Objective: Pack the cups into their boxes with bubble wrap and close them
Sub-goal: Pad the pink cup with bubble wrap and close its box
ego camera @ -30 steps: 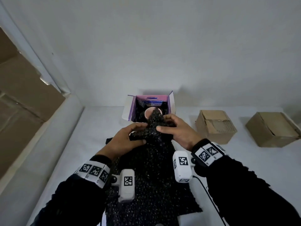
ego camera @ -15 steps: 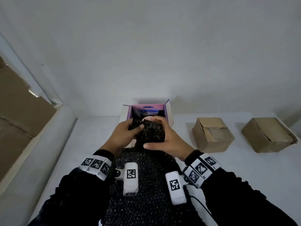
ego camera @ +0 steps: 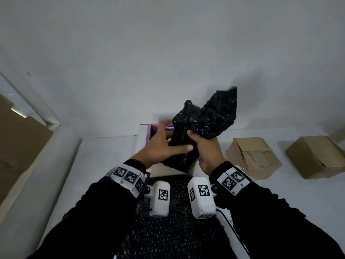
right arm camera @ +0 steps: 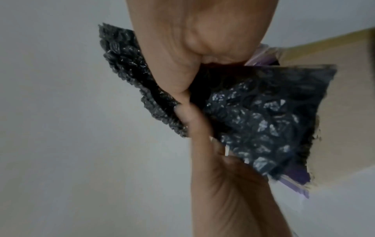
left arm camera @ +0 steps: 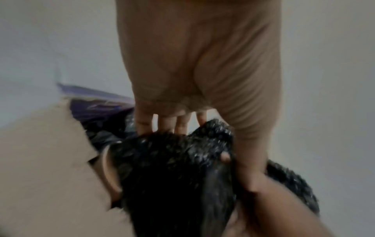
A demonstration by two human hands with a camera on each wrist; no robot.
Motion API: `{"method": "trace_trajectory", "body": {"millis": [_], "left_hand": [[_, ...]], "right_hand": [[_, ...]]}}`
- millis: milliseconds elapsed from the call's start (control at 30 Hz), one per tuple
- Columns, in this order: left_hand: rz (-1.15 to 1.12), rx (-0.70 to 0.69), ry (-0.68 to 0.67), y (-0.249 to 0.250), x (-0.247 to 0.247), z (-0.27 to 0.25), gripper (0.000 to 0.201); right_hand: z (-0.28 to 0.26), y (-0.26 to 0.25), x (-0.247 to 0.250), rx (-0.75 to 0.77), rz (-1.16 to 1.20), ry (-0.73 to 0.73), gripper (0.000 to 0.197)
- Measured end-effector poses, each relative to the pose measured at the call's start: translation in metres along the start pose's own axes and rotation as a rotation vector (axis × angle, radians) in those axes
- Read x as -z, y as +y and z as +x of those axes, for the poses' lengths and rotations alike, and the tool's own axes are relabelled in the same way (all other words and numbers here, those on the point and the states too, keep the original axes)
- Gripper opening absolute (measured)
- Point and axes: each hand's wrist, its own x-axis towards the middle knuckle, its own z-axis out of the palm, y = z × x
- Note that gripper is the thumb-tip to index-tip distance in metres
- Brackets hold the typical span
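Observation:
A piece of black bubble wrap (ego camera: 207, 118) stands bunched over the open purple-lined box (ego camera: 149, 132), its loose end sticking up to the right. My right hand (ego camera: 207, 152) grips the wrap in a fist from the right. My left hand (ego camera: 160, 148) holds the bundle from the left, thumb across its front and fingers reaching behind it into the box. In the left wrist view a pink cup rim (left arm camera: 107, 170) shows beside the wrap (left arm camera: 172, 168), next to the box flap (left arm camera: 40, 160). The right wrist view shows my fist (right arm camera: 202, 40) on the wrap (right arm camera: 259, 115).
A larger sheet of black bubble wrap (ego camera: 177, 230) lies on the white table in front of the box, under my wrists. Two closed brown cardboard boxes (ego camera: 252, 157) (ego camera: 315, 156) stand to the right. Flat cardboard (ego camera: 20, 139) leans at the far left.
The loose end of the wrap, earlier pressed down over the cup in the box, now stands up and to the right in my right hand. Both hands sit closer together on it.

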Motion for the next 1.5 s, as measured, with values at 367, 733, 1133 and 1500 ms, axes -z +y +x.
{"method": "trace_trajectory", "body": {"millis": [367, 733, 1133, 1500], "left_hand": [[0.864, -0.547, 0.135, -0.033, 0.052, 0.019, 0.034], [1.245, -0.470, -0.292, -0.072, 0.032, 0.027, 0.047], [1.373, -0.146, -0.365, -0.064, 0.015, 0.025, 0.053], [0.874, -0.314, -0.223, -0.067, 0.035, 0.027, 0.031]], "right_hand": [[0.050, -0.052, 0.015, 0.375, -0.253, -0.133, 0.048], [0.044, 0.009, 0.022, 0.588, -1.759, -0.774, 0.050], [0.044, -0.004, 0.016, 0.373, -1.490, -0.907, 0.025], [0.031, 0.002, 0.009, 0.616, -1.537, -0.692, 0.048]]}}
